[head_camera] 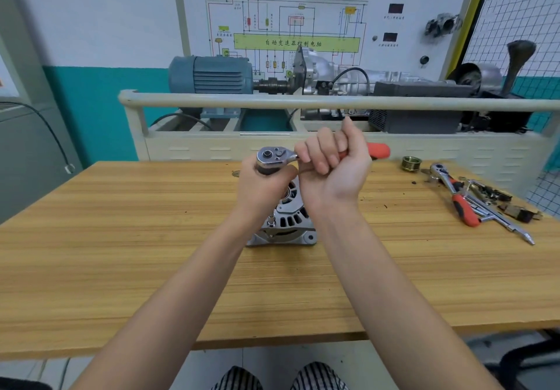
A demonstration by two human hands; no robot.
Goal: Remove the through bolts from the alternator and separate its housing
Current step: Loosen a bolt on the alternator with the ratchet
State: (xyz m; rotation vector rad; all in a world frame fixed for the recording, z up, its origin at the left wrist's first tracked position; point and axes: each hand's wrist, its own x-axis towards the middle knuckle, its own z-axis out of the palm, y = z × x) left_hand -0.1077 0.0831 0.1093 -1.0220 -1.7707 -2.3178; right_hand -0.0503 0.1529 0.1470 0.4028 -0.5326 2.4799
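Observation:
The silver alternator (pixel 285 226) stands on the wooden table (pixel 151 238), its slotted end housing facing up; my hands hide its far side. A through bolt head (pixel 270 219) sticks up at its near left. Above it, a ratchet wrench (pixel 274 157) with a chrome head and red handle lies level. My left hand (pixel 263 188) grips the dark socket under the wrench head. My right hand (pixel 333 165) is wrapped around the red handle, whose end pokes out to the right.
At the table's right lie a brass pulley (pixel 411 164), a second red-handled ratchet (pixel 454 195), extension bars and small parts. Behind the table stands a training bench with a rail (pixel 272 101), a blue motor (pixel 209 74) and a gearbox.

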